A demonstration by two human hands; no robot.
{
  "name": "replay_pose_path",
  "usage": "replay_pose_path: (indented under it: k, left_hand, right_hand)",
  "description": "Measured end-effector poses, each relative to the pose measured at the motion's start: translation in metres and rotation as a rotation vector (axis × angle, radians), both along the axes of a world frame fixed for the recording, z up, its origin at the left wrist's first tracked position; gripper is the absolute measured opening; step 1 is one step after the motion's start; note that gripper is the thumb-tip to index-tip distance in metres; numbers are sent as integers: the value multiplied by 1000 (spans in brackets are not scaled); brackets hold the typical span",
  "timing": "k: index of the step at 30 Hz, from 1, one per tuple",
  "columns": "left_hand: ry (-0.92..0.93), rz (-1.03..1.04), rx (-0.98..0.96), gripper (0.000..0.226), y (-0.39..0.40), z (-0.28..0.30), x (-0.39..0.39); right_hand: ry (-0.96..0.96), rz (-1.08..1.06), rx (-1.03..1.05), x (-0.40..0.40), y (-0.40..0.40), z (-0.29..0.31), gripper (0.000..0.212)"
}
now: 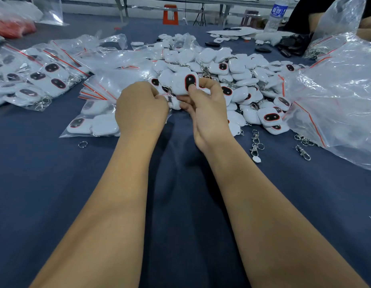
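1. Sealed clear bags (41, 80) at the far left hold white fobs, and so does one bag (91, 123) just left of the hands.
2. A big clear bag (336, 90) lies open at the right, beside a loose pile (232, 65) of fobs on the desk (180, 204).
3. The right hand (207, 113) grips a white fob (183, 83) above the pile's near edge. Its fingers (209, 84) are curled round the fob, thumb on the black oval.
4. The left hand (141, 109) has its fingers curled tight, pinching the fob's near left edge.

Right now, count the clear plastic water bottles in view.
1. The clear plastic water bottle with a blue label stands upright at the far right of the blue-clothed table, beyond the pile of white key fobs. Others may be hidden behind the big clear plastic bag.
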State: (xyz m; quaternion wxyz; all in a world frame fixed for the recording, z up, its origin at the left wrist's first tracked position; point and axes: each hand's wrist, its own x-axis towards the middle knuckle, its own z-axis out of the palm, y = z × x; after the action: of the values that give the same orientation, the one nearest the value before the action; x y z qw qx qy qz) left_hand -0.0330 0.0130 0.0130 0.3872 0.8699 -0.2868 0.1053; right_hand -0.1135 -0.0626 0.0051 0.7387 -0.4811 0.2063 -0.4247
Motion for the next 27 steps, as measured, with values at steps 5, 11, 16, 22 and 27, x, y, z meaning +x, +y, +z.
replay_pose_path:
  k: [5, 11, 16, 22, 27]
  left_hand:
    - [138, -3, -304, 19, 3, 2, 0]
    - [152, -73, -489, 23, -2, 3, -1]
    - [26, -145, -427, 28, -5, -1, -6]
    - [15, -104, -286, 32, 0, -3, 2]
    - [-26, 54, -12, 44, 9, -7, 18]
  right_hand:
    - [2, 91, 10, 7, 11, -4, 18]
    - [181, 18, -160, 9, 13, -11, 20]
    - [571, -27, -732, 16, 18, -14, 18]
    - [855, 31, -1120, 11, 18, -17, 37]
    - [883, -316, -1126, -4, 3, -5, 36]
